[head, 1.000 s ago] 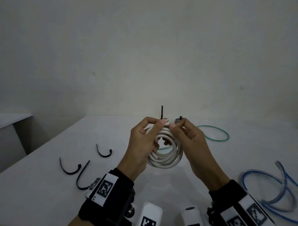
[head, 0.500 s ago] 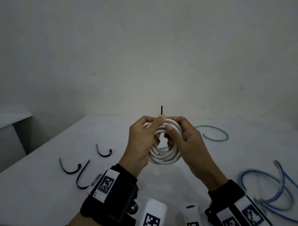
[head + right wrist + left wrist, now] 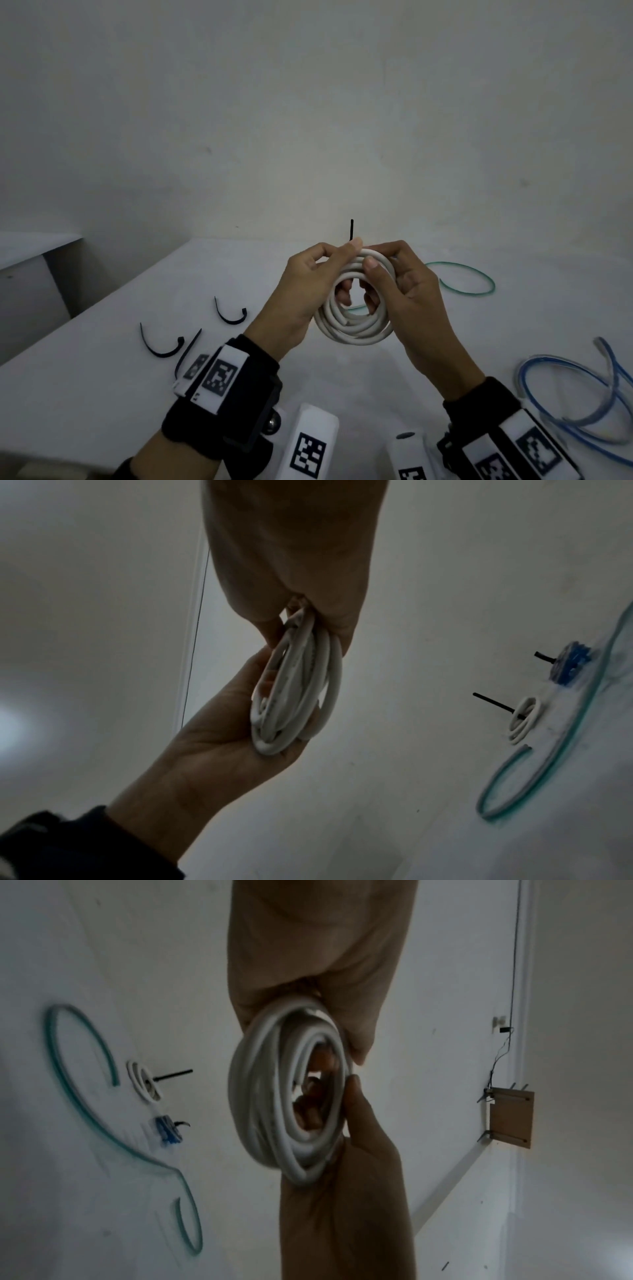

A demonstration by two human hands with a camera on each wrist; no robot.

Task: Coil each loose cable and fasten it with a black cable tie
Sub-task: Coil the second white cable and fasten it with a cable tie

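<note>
A white cable (image 3: 354, 329), wound into a coil of several loops, is held upright above the table between both hands. My left hand (image 3: 337, 270) grips the coil's upper left, thumb on top and fingers through the middle. My right hand (image 3: 376, 277) grips the upper right, thumb on the front loops. The left wrist view shows the coil (image 3: 291, 1096) face on, the right wrist view shows the coil (image 3: 298, 685) edge on. Three loose black cable ties (image 3: 229, 311) (image 3: 161, 346) (image 3: 186, 353) lie on the table to the left.
A loose green cable (image 3: 459, 281) lies behind my right hand. A loose blue cable (image 3: 565, 387) lies at the right. A small tied white coil (image 3: 524, 721) with its black tie tail (image 3: 351, 229) sticking up and a tied blue coil (image 3: 570, 669) sit further back.
My right hand left its pinch at the coil's top and now has fingers through the middle with the thumb on the front. Both hands sit closer together on the coil.
</note>
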